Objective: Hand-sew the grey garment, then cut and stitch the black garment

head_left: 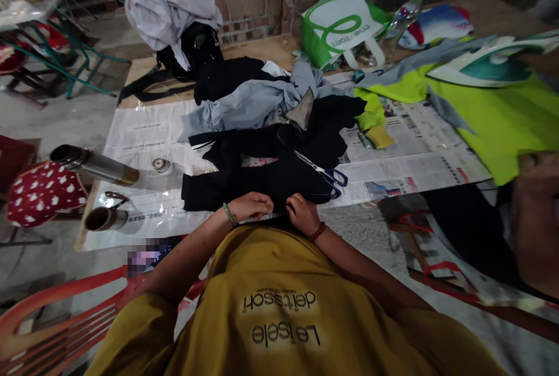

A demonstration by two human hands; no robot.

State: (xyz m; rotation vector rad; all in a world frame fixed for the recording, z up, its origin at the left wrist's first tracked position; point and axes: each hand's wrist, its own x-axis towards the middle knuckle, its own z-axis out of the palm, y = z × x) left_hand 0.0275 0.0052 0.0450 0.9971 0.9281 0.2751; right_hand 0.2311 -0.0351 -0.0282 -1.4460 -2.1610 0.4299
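Note:
My left hand [250,205], with a green bead bracelet, and my right hand [303,213], with a red bracelet, are close together at the near edge of the table. Both pinch the near edge of a black garment [262,181] spread on newspaper [144,137]. Scissors [327,176] with blue handles lie on the black cloth just beyond my right hand. A crumpled grey garment [262,102] lies on the far part of the black pile.
A white-and-teal iron [493,61] rests on a lime-green garment [502,120] at the right. Another person's blurred hand [535,219] is at the right edge. Two metal flasks [94,166] lie at the left. A green-white bag [340,24] stands behind; a red chair [56,318] is at the lower left.

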